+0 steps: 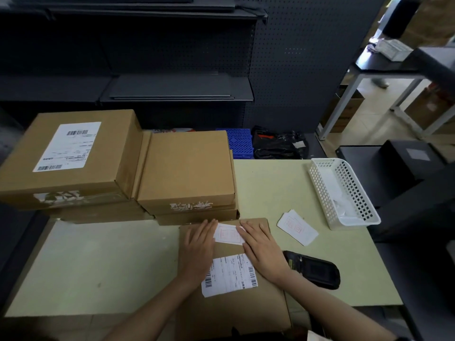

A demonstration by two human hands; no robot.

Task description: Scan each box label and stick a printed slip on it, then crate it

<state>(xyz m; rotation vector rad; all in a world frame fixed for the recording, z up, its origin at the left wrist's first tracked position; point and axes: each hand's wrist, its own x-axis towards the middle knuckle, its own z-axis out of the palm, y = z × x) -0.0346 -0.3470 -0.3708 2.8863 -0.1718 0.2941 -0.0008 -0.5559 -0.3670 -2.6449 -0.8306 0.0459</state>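
Observation:
A flat cardboard box (236, 308) lies at the table's near edge, with a white shipping label (231, 274) on its top. Near the box's far edge sits a small white slip with a red print (227, 233). My left hand (198, 249) presses flat on the slip's left side, fingers straight. Flat on the slip's right side lies my right hand (262, 249). A black handheld scanner (314, 269) rests on the table just right of my right wrist. More printed slips (296, 226) lie loose to the right of the box.
Two stacks of cardboard boxes stand at the back left, the left box (69, 153) labelled, the right box (187, 168) plain on top. A white plastic basket (342, 190) sits at the table's right. A blue crate (240, 142) is behind the table. Dark shelving fills the back.

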